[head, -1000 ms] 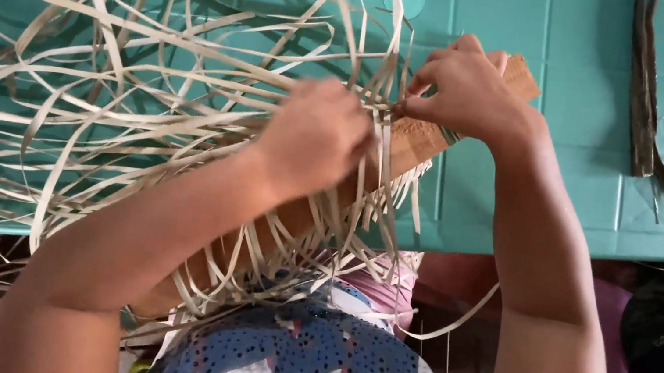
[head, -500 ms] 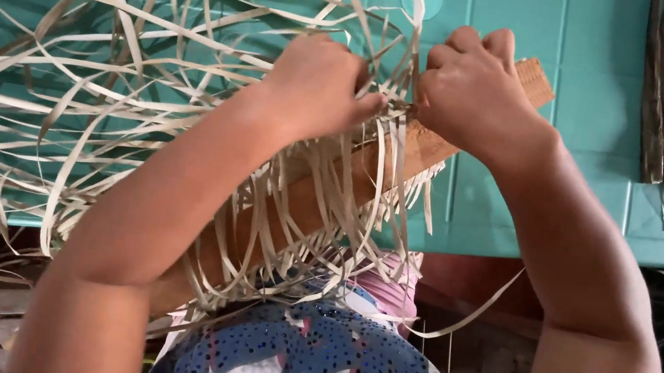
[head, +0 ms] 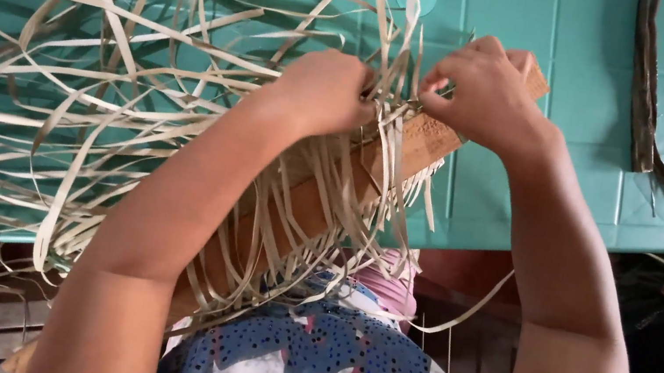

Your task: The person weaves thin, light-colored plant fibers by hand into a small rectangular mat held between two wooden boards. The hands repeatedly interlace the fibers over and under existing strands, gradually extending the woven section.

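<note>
1. Above the lap, in the head view, the left hand (head: 325, 92) is curled closed, its fingers pinching pale flat straw strips (head: 386, 124) at the upper edge of the weaving.
2. Right hand (head: 485, 91): closed likewise, thumb and fingers pinching strips just beside the left hand; the two hands are near each other, with a narrow gap between them.
3. Pale flat straw strips: the worked part lies between the hands, directly over a long brown wooden board (head: 428, 140); loose ends hang down over the board toward the lap and fan out widely to the left.
4. Long brown wooden board: tilted, running from under the right hand down and left toward the person's body; its upper end rests on the teal plastic surface (head: 554, 18). Strips drape across most of its length.
5. Teal plastic surface: moulded panel pattern, rounded corners; the loose tangle of strips covers its left half.
6. Dark dried leaf strip (head: 645, 85): lies on the right part of the surface, well apart from both hands.
7. Patterned blue, white and pink garment (head: 330, 364): on the lap, below the board.
</note>
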